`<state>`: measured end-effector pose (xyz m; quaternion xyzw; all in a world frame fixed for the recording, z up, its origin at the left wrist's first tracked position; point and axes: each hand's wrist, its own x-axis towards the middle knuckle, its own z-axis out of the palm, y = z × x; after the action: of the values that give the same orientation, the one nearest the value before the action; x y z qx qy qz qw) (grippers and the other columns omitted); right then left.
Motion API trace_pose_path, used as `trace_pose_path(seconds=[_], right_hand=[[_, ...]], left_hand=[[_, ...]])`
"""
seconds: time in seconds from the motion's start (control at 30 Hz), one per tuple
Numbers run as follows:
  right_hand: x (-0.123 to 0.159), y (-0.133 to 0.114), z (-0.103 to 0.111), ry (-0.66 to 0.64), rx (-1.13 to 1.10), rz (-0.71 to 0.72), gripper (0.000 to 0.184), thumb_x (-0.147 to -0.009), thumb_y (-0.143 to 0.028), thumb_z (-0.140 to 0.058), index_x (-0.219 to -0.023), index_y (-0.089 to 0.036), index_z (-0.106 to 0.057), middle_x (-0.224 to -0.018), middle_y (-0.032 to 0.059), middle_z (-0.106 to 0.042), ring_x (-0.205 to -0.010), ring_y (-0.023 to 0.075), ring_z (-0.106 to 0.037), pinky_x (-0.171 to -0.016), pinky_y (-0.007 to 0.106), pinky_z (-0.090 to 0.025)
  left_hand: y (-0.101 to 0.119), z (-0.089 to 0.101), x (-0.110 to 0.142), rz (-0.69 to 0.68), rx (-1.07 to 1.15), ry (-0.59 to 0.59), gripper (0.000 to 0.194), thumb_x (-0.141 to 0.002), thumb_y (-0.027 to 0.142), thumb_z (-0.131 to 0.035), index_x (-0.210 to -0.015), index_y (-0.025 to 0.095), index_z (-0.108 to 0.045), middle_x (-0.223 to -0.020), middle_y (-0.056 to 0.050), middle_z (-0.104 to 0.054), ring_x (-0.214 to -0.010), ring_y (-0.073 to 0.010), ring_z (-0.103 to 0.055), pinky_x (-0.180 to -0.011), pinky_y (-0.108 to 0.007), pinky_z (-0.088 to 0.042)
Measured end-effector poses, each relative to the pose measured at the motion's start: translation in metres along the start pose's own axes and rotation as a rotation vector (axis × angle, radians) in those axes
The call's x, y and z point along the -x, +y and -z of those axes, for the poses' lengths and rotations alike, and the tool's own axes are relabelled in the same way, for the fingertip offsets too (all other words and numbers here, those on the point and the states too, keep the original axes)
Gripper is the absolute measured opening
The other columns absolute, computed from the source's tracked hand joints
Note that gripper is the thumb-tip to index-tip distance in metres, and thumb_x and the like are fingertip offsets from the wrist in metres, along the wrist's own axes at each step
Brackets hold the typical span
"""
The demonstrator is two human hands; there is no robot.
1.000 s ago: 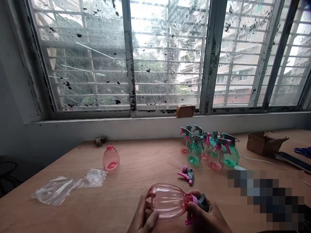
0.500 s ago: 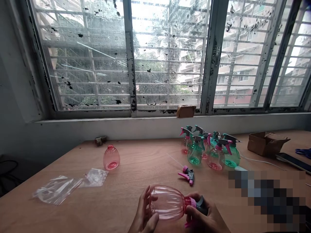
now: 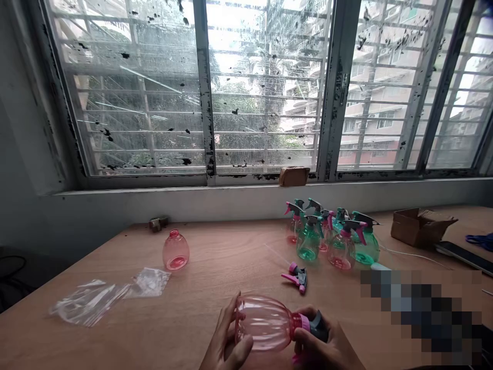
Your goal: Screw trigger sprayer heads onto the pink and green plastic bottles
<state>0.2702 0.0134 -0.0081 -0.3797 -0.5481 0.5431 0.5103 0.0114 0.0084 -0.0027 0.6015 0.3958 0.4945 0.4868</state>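
A clear pink spray bottle (image 3: 265, 324) lies sideways low in the view, base to the left. My left hand (image 3: 225, 341) cups its round body, fingers wrapped round the base. My right hand (image 3: 323, 347) grips the grey and pink trigger head (image 3: 318, 325) at the bottle's neck. A loose pink and grey trigger head (image 3: 296, 277) with its thin tube lies on the wooden table (image 3: 215, 257) just beyond. A capless pink bottle (image 3: 175, 251) stands further left.
Several assembled pink and green spray bottles (image 3: 333, 234) cluster at the back right. Clear plastic bags (image 3: 106, 295) lie at the left. An open cardboard box (image 3: 419, 226) and a dark phone (image 3: 464, 253) sit at the far right, a blurred patch in front.
The bottle has shifted slightly down and left in my hands, and my fingers have regripped it a little. Everything on the table is unmoved.
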Motion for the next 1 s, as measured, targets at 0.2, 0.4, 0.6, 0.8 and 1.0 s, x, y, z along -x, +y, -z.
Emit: trace_pose_path(seconds=[0.2, 0.4, 0.6, 0.8, 1.0], right_hand=[[0.0, -0.002, 0.0, -0.01, 0.002, 0.024, 0.045, -0.077, -0.054, -0.083, -0.092, -0.016, -0.065, -0.061, 0.0038, -0.074, -0.052, 0.0201, -0.07, -0.047, 0.025, -0.053], [0.001, -0.001, -0.003, -0.043, -0.044, -0.031, 0.046, -0.076, -0.053, -0.084, -0.093, -0.015, -0.064, -0.061, 0.0031, -0.073, -0.052, 0.0195, -0.07, -0.051, 0.028, -0.057], [0.0, 0.002, -0.001, -0.02, -0.051, -0.024, 0.044, -0.076, -0.052, -0.084, -0.092, -0.016, -0.064, -0.061, 0.0029, -0.074, -0.051, 0.0179, -0.069, -0.049, 0.025, -0.055], [0.0, 0.001, 0.001, 0.045, 0.02, 0.027, 0.045, -0.076, -0.052, -0.084, -0.093, -0.015, -0.066, -0.062, 0.0045, -0.076, -0.053, 0.0188, -0.069, -0.049, 0.024, -0.054], [-0.001, 0.002, 0.0, 0.064, -0.009, 0.033, 0.044, -0.074, -0.05, -0.086, -0.09, -0.015, -0.065, -0.06, 0.0038, -0.076, -0.052, 0.0188, -0.07, -0.05, 0.024, -0.054]], left_hand=[[-0.013, -0.002, 0.003, -0.116, 0.102, -0.038, 0.081, -0.084, 0.06, -0.068, -0.153, 0.033, -0.034, -0.16, -0.01, -0.039, -0.144, -0.0366, -0.04, -0.118, -0.05, -0.033], [-0.002, -0.002, -0.002, 0.03, 0.158, 0.046, 0.073, -0.085, 0.061, -0.066, -0.145, 0.022, -0.047, -0.157, -0.015, -0.046, -0.151, -0.0379, -0.029, -0.123, -0.056, -0.023], [0.005, -0.003, 0.005, -0.036, 0.078, 0.026, 0.064, -0.087, 0.05, -0.072, -0.144, 0.031, -0.051, -0.16, -0.007, -0.044, -0.151, -0.0345, -0.029, -0.125, -0.055, -0.021], [0.001, -0.005, 0.005, -0.113, 0.077, -0.011, 0.07, -0.086, 0.047, -0.074, -0.148, 0.038, -0.043, -0.159, -0.005, -0.045, -0.149, -0.0326, -0.035, -0.124, -0.054, -0.021], [0.003, -0.007, -0.001, 0.007, 0.178, 0.088, 0.07, -0.083, 0.059, -0.071, -0.14, 0.024, -0.05, -0.151, -0.016, -0.053, -0.143, -0.0381, -0.044, -0.118, -0.056, -0.035]])
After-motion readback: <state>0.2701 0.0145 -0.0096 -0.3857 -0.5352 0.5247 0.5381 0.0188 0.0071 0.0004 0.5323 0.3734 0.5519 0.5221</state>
